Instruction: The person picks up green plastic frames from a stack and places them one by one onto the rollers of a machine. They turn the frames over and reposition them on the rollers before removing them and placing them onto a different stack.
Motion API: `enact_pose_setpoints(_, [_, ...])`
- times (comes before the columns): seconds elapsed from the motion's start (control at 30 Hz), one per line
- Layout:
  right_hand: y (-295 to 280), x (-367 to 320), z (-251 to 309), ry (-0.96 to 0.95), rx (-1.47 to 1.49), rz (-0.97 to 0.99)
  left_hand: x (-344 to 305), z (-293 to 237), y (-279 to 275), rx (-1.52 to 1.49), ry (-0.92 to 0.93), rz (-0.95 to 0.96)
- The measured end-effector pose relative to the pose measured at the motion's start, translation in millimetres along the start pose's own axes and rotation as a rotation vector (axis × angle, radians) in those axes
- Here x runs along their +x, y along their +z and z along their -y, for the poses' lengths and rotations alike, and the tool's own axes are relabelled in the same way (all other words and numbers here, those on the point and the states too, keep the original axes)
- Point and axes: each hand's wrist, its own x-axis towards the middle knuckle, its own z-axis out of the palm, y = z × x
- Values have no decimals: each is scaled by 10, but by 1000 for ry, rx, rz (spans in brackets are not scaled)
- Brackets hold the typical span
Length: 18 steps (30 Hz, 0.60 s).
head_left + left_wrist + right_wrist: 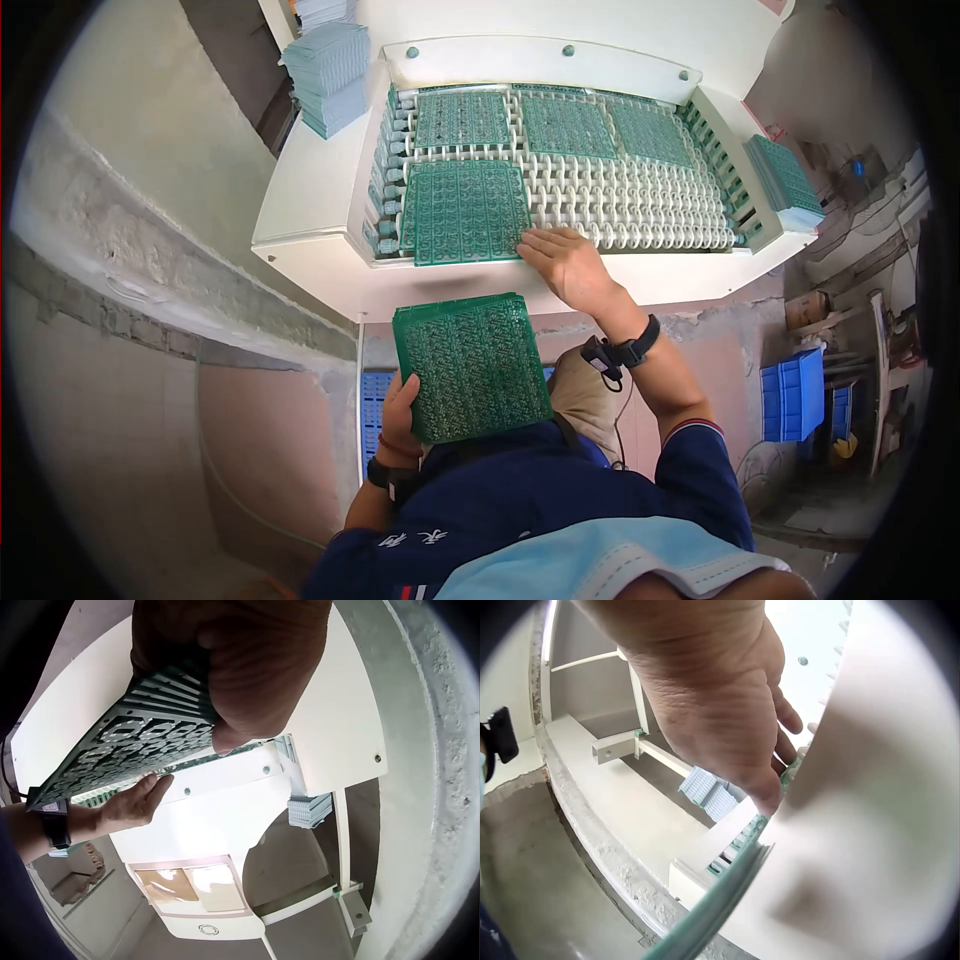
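Observation:
My left hand (402, 408) grips a stack of green circuit boards (475, 370) by its left edge, thumb lying over the top board. The stack is held in front of my body, below the machine's front edge. In the left wrist view the boards (142, 742) slant down from the hand. My right hand (572, 268) is at the lower right corner of a green circuit board (465, 212) lying on the white rollers. Its fingers reach out nearly straight, fingertips right at the board's edge. In the right wrist view the thumb (767, 796) is at a green edge.
Further boards (570, 127) lie on the conveyor's rollers (630, 205). A stack of pale boards (330, 78) stands on the machine's left side, and another stack (785, 180) on its right. A blue crate (792, 395) stands to the right. A rough wall ledge (150, 250) runs along the left.

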Motion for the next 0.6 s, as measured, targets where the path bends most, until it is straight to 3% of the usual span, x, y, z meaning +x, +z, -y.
enact_pose_setpoints(0.13, [-203, -169, 32, -66, -120, -41, -48, -6, -85, -25, 17, -47])
enact_pose_setpoints(0.27, [-351, -551, -62, -4, -254, -23, -12, 23, -172, 61, 22, -64])
enact_pose_setpoints(0.47, [-455, -997, -92, 278, -482, 0, 38, -13, 4, -90, -48, -53])
enact_pose_setpoints(0.6, [-406, -1043, -257, 350, -463, -15, 76, 19, -13, -98, -94, -42])
